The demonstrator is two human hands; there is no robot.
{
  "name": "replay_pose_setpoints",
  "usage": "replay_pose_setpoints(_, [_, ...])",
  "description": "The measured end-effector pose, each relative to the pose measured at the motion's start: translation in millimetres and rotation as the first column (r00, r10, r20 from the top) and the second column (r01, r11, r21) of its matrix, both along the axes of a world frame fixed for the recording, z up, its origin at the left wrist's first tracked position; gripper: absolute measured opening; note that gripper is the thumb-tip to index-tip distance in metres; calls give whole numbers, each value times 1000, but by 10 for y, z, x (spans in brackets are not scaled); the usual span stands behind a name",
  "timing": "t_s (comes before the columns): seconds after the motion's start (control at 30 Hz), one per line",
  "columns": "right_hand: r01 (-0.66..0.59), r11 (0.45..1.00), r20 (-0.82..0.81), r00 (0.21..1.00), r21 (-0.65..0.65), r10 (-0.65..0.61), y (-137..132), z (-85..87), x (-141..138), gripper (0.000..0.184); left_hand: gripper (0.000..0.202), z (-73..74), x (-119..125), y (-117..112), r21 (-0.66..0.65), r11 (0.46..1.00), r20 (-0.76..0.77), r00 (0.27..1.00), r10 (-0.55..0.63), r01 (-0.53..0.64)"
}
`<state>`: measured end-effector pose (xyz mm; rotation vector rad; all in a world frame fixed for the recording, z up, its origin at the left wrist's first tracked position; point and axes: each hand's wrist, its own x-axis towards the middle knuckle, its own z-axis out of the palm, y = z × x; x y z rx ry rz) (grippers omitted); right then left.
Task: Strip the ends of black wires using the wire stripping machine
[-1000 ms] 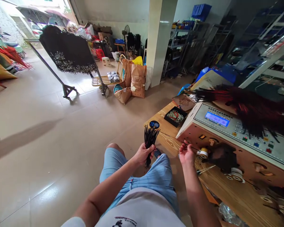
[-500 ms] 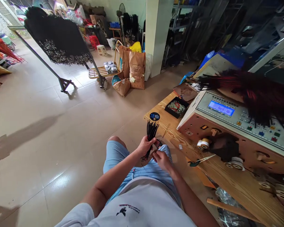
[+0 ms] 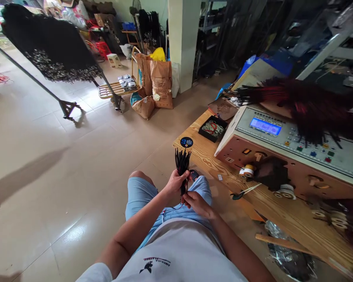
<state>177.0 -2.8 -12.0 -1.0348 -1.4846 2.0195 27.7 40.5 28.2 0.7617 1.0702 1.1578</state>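
The person's left hand (image 3: 175, 181) is wrapped round a bundle of black wires (image 3: 182, 161), which stands nearly upright just off the long front edge of the wooden table (image 3: 206, 153), by its far corner. In this view the fanned tips overlap that corner. The right hand (image 3: 195, 201) is just below the left, fingertips drawn together at the bundle's lower end, where a thin strand loops; whether they grip it is too small to tell. Both hands are over the pale blue shorts (image 3: 141, 194), with a gap of floor between the right forearm and the table's edge. At the table's far corner lies a round black disc (image 3: 186, 142), near the rim, and a black box (image 3: 213, 129) sits farther in. A machine (image 3: 253, 145) fills much of the tabletop, dark wires (image 3: 300, 107) heaped over it, while a white tag (image 3: 220, 177) lies close to the front edge. Left of the table spreads a wide stretch of tiled floor (image 3: 100, 188), bounded well beyond the corner by paper sacks (image 3: 161, 84) and a wheeled rack (image 3: 51, 47)
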Motion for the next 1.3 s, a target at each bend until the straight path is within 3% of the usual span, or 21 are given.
replay_pose_setpoints(0.07, [27,1000,-20,999,4,-27,78,-39,54,49,47,3,-2,-6,-18,1000,-25,1000,8,-8])
replay_pose_setpoints(0.13, [229,973,-61,971,-20,-230,247,-86,174,47,45,25,-17,-8,-22,999,-33,999,29,-29])
replay_pose_setpoints(0.17, [389,919,-93,915,-54,-393,363,-103,260,48,45,43,-28,-8,-25,999,-32,999,41,-42])
replay_pose_setpoints(0.2, [552,828,-127,818,-103,-561,494,-112,361,50,45,64,-40,-9,-32,998,-26,998,52,-53])
replay_pose_setpoints(0.27, [765,605,-192,573,-224,-796,763,-95,585,53,44,103,-67,-11,-60,996,-13,998,68,-69])
replay_pose_setpoints(0.3, [806,523,-222,476,-278,-851,885,-70,694,53,45,115,-79,-12,-75,994,-6,997,76,-77])
replay_pose_setpoints(0.37, [826,441,-272,361,-351,-892,1076,0,872,47,45,118,-99,-12,-90,993,6,997,83,-82])
replay_pose_setpoints(0.5, [832,399,-346,271,-385,-898,1258,117,1004,34,42,54,-116,20,-84,996,48,998,46,-42])
replay_pose_setpoints(0.77, [819,364,-416,173,-443,-893,1334,114,997,24,38,23,-77,80,-55,995,61,995,-78,81])
replay_pose_setpoints(0.9, [839,340,-382,174,-425,-908,1355,56,956,24,36,22,-59,91,-17,994,97,990,-106,108])
replay_pose_setpoints(1.0, [868,337,-296,235,-366,-926,1288,-39,801,29,39,28,-47,95,-13,989,90,986,-142,144])
replay_pose_setpoints(1.17, [848,483,-174,453,-219,-874,919,-217,440,37,39,14,33,105,-45,993,3,994,-109,109])
replay_pose_setpoints(1.23, [798,587,-131,573,-135,-809,715,-267,348,39,39,-15,76,113,-57,995,-39,996,-83,81])
replay_pose_setpoints(1.3, [673,739,-83,735,-27,-673,513,-308,293,41,41,-54,110,118,-42,997,-78,994,-75,72])
